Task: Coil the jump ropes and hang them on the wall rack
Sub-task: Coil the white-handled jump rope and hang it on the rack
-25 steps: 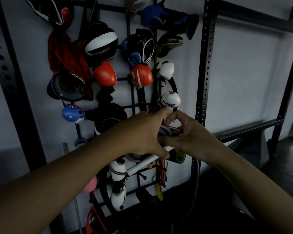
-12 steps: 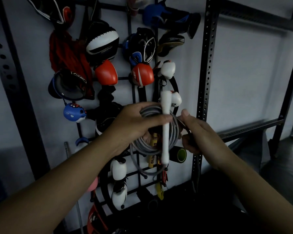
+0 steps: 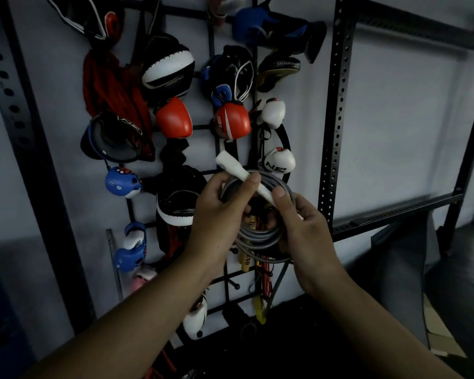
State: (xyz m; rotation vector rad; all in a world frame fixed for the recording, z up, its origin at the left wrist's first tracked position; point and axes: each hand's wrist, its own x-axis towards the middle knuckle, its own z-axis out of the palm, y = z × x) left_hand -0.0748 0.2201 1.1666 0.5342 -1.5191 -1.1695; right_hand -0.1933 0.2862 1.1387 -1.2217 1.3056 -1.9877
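A grey jump rope (image 3: 260, 236) is wound into a coil, held up in front of the black wire wall rack (image 3: 216, 132). Its white handle (image 3: 238, 173) lies slanted across the top of the coil. My left hand (image 3: 216, 222) grips the coil's left side, thumb pressing on the handle. On the right side, my right hand (image 3: 304, 231) holds the coil, with its thumb on the handle's lower end. A loose grey strand (image 3: 281, 277) hangs below the coil.
Boxing gloves (image 3: 173, 119), headgear and pads crowd the rack's hooks. Other ropes with yellow handles (image 3: 245, 259) hang behind the coil. A black perforated upright (image 3: 337, 110) stands to the right, with a crossbar (image 3: 394, 212) and a dark bag (image 3: 405, 258) below it.
The white handle has swung from upright to slanted across the coil's top. My right hand has moved in from beside the coil and taken hold of its right side.
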